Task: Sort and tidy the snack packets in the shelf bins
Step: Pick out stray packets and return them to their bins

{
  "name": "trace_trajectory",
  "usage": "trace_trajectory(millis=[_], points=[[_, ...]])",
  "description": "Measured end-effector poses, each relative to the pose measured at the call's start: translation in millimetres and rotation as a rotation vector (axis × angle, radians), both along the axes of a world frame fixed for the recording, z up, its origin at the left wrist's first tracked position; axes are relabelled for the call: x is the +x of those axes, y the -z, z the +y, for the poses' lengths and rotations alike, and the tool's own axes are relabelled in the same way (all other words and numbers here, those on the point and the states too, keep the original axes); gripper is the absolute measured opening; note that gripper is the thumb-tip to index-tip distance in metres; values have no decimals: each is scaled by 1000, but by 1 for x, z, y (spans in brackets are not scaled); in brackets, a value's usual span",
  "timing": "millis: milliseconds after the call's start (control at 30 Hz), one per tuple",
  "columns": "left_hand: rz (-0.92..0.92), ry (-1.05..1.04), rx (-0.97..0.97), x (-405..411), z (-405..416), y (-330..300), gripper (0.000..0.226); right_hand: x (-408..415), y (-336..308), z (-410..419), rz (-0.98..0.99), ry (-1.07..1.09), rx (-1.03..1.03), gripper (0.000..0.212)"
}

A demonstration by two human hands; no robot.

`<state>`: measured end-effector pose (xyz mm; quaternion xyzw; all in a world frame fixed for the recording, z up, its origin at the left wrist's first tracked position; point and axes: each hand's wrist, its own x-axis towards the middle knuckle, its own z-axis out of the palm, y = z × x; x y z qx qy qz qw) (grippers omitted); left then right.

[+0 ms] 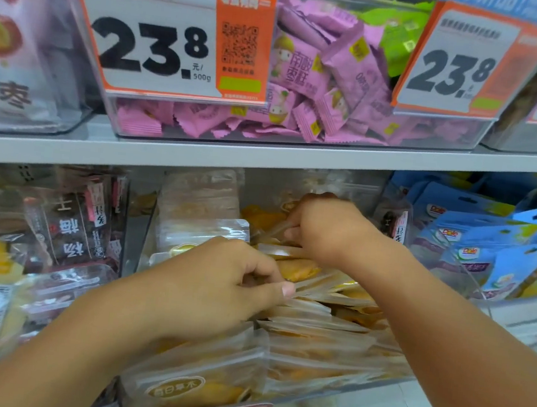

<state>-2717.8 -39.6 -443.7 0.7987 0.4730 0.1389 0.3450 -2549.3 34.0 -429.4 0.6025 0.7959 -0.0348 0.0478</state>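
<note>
Here, both hands are working inside the clear middle bin (470, 284) on the lower shelf. The left hand (219, 284) is pinching the edges of the clear mango packets (313, 327). At one o'clock from it, the right hand (321, 228) is pinching another packet (277, 229). Packets are filling the bin tightly.

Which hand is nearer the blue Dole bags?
Right. The right hand reaches into the bin of yellow packets beside the blue Dole bags; the left hand is farther left.

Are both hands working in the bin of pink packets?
No, both hands grip clear packets in the lower shelf bin.
</note>
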Motion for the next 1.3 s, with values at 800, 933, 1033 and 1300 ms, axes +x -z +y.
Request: trace_trajectory(millis=[800, 933, 1033, 1300], points=[[529, -232, 368, -12, 7, -8, 32, -27, -13, 5, 28, -190, -51, 41], [498, -242, 378, -14, 6, -8, 33, -42, 6, 25, -16, -225, -114, 32], [488, -245, 378, -15, 5, -8, 36, -34, 6, 22, 122, -186, -55, 20], [493, -261, 385, -15, 7, -4, 46, 20, -20, -16, 16, -105, -65, 15]])
